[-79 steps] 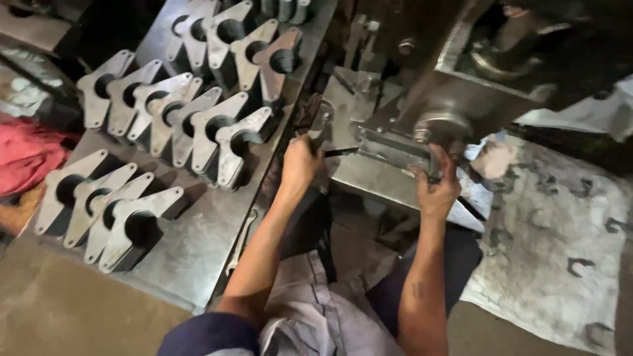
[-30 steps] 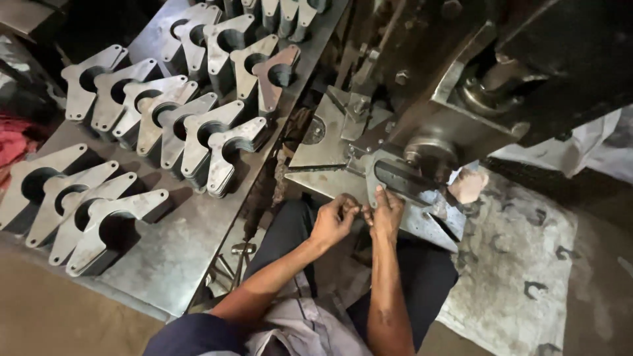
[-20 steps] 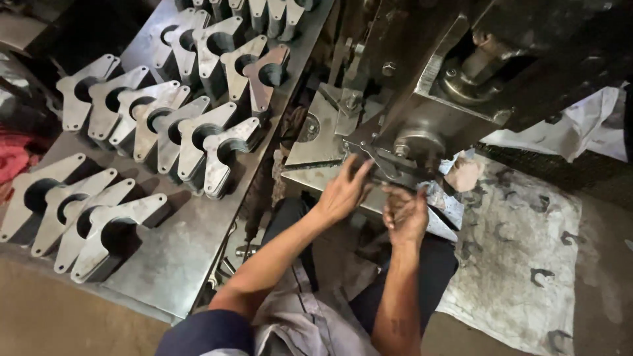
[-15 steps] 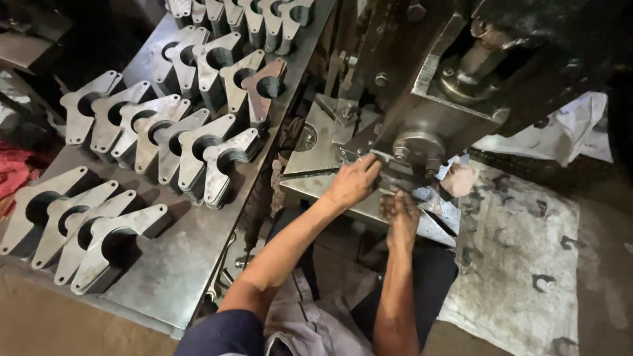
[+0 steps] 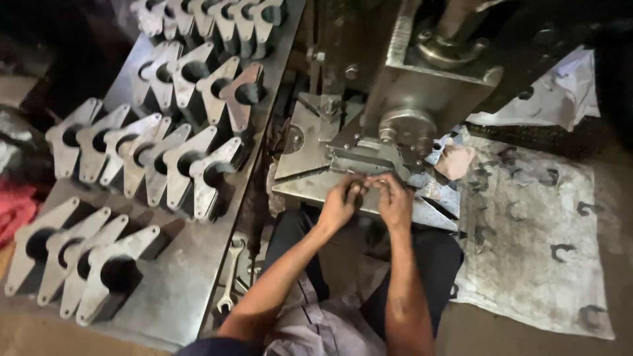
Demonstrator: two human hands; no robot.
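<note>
Left of the hands, the metal brackets [image 5: 191,171] are pale grey with dark round holes. Right of them, a grey-white cloth [image 5: 541,231] shows dark curved marks. Far left, a rag [image 5: 16,211] is red.

Dim overall, corners near black; metal brackets [image 5: 191,168] catch soft glare from above (slight motion blur), edges soft.

I see both forearms bare up to the elbows, my left hand [image 5: 341,204] and right hand [image 5: 395,200] without gloves or rings. I wear dark trousers [image 5: 428,264], a greyish garment bunched at the lap, and a dark blue sleeve edge.
</note>
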